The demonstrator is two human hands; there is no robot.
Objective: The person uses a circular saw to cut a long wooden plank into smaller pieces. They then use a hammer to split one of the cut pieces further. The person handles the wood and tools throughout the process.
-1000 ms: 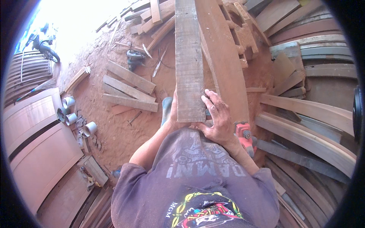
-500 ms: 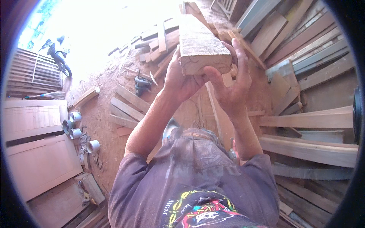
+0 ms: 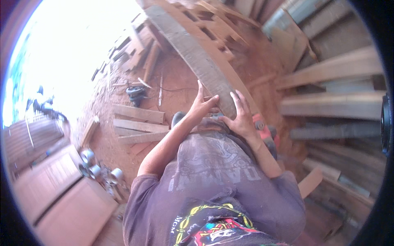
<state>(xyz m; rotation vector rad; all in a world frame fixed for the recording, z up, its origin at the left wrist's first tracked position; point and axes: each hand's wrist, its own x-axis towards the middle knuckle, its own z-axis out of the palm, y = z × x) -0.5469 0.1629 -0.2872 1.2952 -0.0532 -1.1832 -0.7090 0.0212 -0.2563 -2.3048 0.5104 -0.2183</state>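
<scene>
A long, thick wooden beam [image 3: 193, 51] stretches away from me toward the far left, its grey, rough face upward. Its near end is just in front of my body, lower edge partly hidden. My left hand [image 3: 202, 107] is at the beam's left edge near that end, thumb and index finger apart around the edge, other fingers partly hidden. On the right side, my right hand [image 3: 242, 117] holds the near end, with fingertips on the upper face and the thumb toward the end.
A red power tool [image 3: 266, 130] stands close by my right forearm. Ahead to the left, a dark power tool [image 3: 136, 94] lies on the dirt floor near several short boards [image 3: 139, 124]. Slotted timbers [image 3: 213, 30] are beyond the beam. Stacked planks [image 3: 332, 102] fill the right; panels [image 3: 74, 209] and cans [image 3: 94, 170] are left.
The beam has come down from its raised position, now lying slantwise with its upper face showing. Both hands have lowered with it toward my body. The view has turned.
</scene>
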